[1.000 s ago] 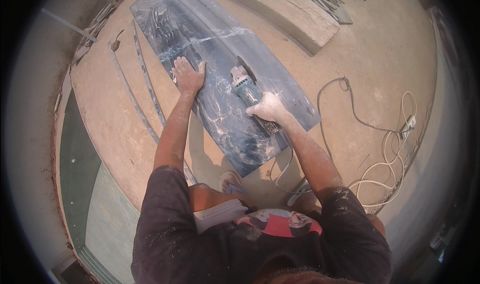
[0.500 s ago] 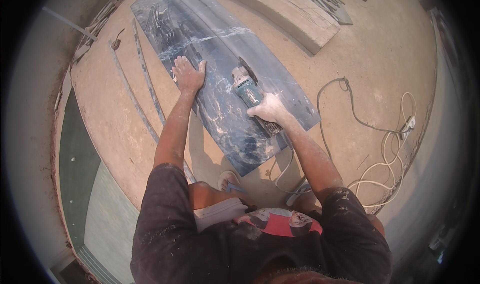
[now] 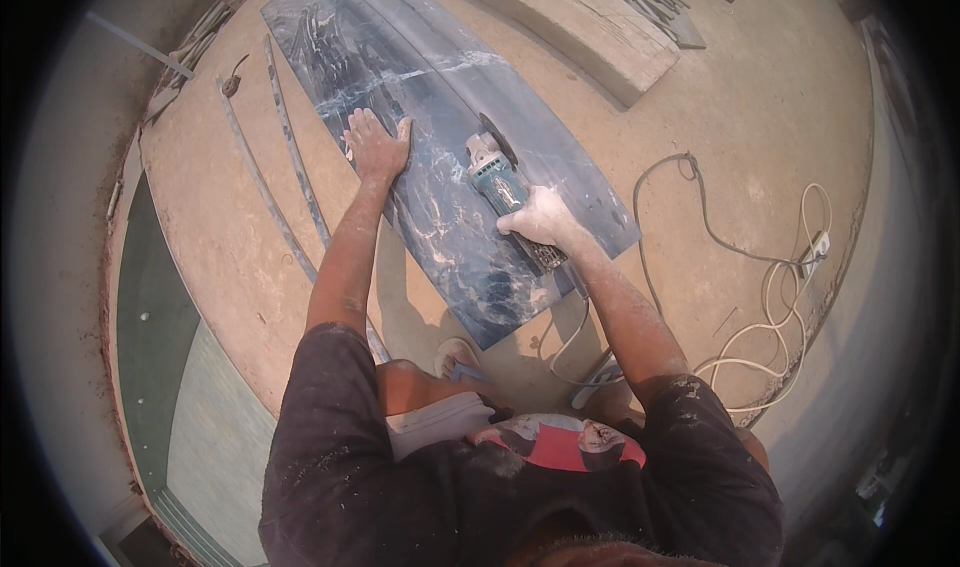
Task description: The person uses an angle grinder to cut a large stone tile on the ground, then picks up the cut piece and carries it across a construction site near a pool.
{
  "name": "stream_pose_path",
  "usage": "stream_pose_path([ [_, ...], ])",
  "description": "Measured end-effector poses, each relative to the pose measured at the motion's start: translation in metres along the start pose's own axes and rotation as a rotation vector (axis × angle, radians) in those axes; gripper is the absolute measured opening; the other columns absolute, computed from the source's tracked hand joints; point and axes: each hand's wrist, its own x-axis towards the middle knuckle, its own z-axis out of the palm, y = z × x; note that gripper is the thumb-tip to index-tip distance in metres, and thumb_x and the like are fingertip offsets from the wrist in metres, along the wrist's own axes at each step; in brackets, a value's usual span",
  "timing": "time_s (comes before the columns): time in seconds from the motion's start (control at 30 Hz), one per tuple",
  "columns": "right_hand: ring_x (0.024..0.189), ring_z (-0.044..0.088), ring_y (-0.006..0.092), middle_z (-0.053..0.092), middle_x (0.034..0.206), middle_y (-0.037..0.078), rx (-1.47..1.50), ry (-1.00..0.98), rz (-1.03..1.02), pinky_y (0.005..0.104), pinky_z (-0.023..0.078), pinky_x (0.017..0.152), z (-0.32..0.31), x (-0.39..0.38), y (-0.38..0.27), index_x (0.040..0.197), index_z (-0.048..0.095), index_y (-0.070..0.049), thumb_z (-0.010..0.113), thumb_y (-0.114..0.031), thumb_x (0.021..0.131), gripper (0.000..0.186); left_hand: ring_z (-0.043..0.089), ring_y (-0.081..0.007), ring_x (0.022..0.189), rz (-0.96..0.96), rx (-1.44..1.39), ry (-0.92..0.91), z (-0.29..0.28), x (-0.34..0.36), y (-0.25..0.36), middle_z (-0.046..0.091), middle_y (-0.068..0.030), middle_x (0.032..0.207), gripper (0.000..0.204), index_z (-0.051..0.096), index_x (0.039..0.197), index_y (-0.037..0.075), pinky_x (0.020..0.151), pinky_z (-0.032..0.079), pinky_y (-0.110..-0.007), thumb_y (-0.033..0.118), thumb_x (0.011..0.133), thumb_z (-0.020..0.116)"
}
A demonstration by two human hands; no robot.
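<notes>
A long, dark blue-grey stone slab (image 3: 440, 222) with white veins lies in front of me, streaked with dust. My left hand (image 3: 377, 148) rests flat on its left edge, fingers spread, holding nothing. Dusty white, my right hand (image 3: 540, 216) is wrapped round the body of a teal angle grinder (image 3: 497, 182) over the slab's right half. The grinder's dark disc (image 3: 499, 139) stands on edge at a long straight line running along the slab. Whether the disc's lower rim touches the stone I cannot tell.
Two thin bars (image 3: 292, 157) lie on the floor to the left. A thick pale block (image 3: 570, 27) and a pile of rods (image 3: 640, 2) are at the far right. Cables loop on the right beside a white power strip (image 3: 817, 253). My sandalled feet stand at the slab's near end.
The grinder and my right hand have shifted very slightly to the right. My left hand stays almost in the same place on the slab.
</notes>
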Motion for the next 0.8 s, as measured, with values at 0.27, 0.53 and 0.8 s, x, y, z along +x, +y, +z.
stream_pose_path([
  [0.27,0.102,0.074,0.0345,0.075,0.108,0.026,-0.028,-0.006,0.005,0.0384,0.059,0.089,-0.002,-0.004,-0.002,0.119,0.067,0.011,0.082,-0.038,0.061,0.077,0.020,-0.0419,0.158,-0.009,0.020,-0.011,-0.001,0.000,0.000,0.028,-0.0289,0.167,0.097,0.032,0.157,-0.011,0.130,0.013,-0.054,0.066,0.101,0.048],
  [0.53,0.100,0.075,0.0345,0.075,0.106,0.026,-0.006,0.001,0.010,0.0385,0.059,0.088,-0.002,-0.010,-0.001,0.118,0.067,0.011,0.082,-0.037,0.060,0.077,0.021,-0.0413,0.159,-0.006,0.024,-0.001,0.003,0.001,-0.002,0.029,-0.0289,0.167,0.098,0.032,0.157,-0.011,0.130,0.013,-0.054,0.068,0.101,0.047],
  [0.8,0.099,0.075,0.0344,0.076,0.106,0.026,-0.014,0.005,0.012,0.0384,0.059,0.087,-0.001,-0.010,0.004,0.117,0.068,0.011,0.082,-0.037,0.061,0.075,0.021,-0.0417,0.158,-0.006,0.021,-0.005,0.002,0.002,0.000,0.029,-0.0295,0.166,0.098,0.032,0.157,-0.011,0.130,0.014,-0.054,0.067,0.101,0.048],
])
